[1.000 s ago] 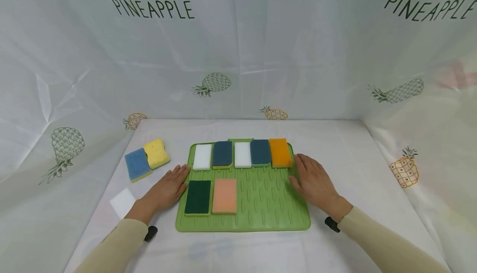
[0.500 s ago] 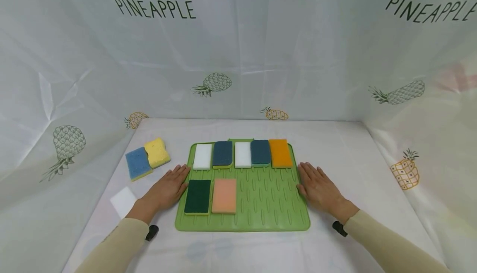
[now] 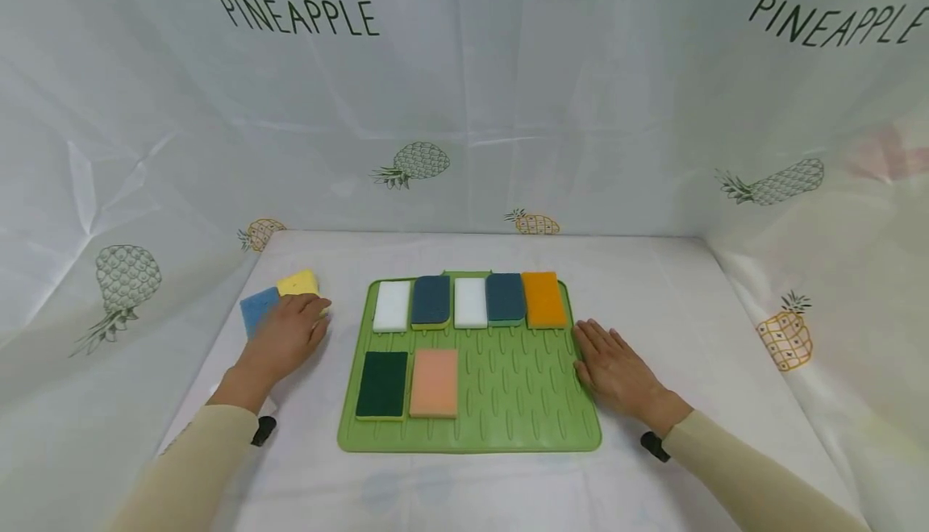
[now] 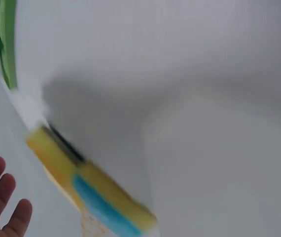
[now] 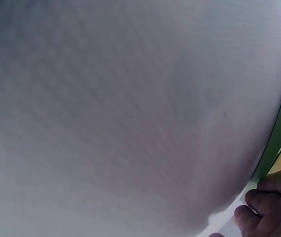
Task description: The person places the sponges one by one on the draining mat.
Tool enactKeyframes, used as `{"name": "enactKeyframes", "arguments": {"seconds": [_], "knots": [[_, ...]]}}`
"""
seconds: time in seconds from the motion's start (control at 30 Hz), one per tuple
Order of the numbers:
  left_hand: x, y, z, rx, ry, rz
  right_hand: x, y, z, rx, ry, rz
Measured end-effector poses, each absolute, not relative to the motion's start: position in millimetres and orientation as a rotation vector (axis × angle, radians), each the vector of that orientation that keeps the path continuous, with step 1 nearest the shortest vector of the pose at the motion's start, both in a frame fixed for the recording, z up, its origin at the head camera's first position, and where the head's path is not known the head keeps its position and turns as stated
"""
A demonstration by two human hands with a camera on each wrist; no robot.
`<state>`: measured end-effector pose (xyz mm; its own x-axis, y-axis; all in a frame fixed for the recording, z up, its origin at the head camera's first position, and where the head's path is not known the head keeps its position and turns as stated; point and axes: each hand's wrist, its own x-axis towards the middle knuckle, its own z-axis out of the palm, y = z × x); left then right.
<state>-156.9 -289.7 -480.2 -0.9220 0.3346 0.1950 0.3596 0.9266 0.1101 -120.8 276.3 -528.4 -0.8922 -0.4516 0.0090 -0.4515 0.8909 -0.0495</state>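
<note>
My left hand (image 3: pixel 286 334) hovers at the near side of a yellow sponge (image 3: pixel 297 283) and a blue-topped sponge (image 3: pixel 257 306), partly covering both. In the left wrist view its fingers (image 4: pixel 1 190) are spread, apart from the blurred sponges. My right hand (image 3: pixel 620 375) rests with straight fingers along the right edge of a green ribbed mat (image 3: pixel 530 403). On the mat's far row lie a white sponge (image 3: pixel 392 306), a dark blue one (image 3: pixel 431 300), another white, another dark blue and an orange one (image 3: pixel 544 300). Nearer sit a dark green sponge (image 3: pixel 381 385) and a pink one (image 3: pixel 434 383).
A white piece (image 3: pixel 268 407) lies mostly hidden under the left wrist. White cloth (image 3: pixel 493 492) covers the table, and a pineapple-print sheet (image 3: pixel 464 113) hangs behind and at both sides.
My left hand has left the mat's left edge and moved left to the yellow and blue sponges. My right hand shifted slightly outward earlier and stays by the mat's right edge.
</note>
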Motion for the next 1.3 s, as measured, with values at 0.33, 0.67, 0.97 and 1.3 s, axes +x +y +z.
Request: {"name": "enactKeyframes", "arguments": {"seconds": [0.33, 0.67, 0.97, 1.3], "knots": [[-175.9, -331.3, -475.5, -0.432, -2.955, -0.058, -119.8, 273.0, -526.7, -0.721, 3.059, -0.096], [-175.9, -336.6, -481.7, -0.38, -2.977, -0.037, -119.0, 273.1, -529.4, -0.711, 3.052, -0.124], [-177.8, -336.7, -486.8, -0.286, -2.926, -0.143, -118.9, 274.3, -528.5, -0.701, 3.06, -0.109], [-183.7, -335.8, -486.7, -0.28, -2.93, -0.186, -118.6, 275.0, -527.5, -0.699, 3.065, -0.107]]}}
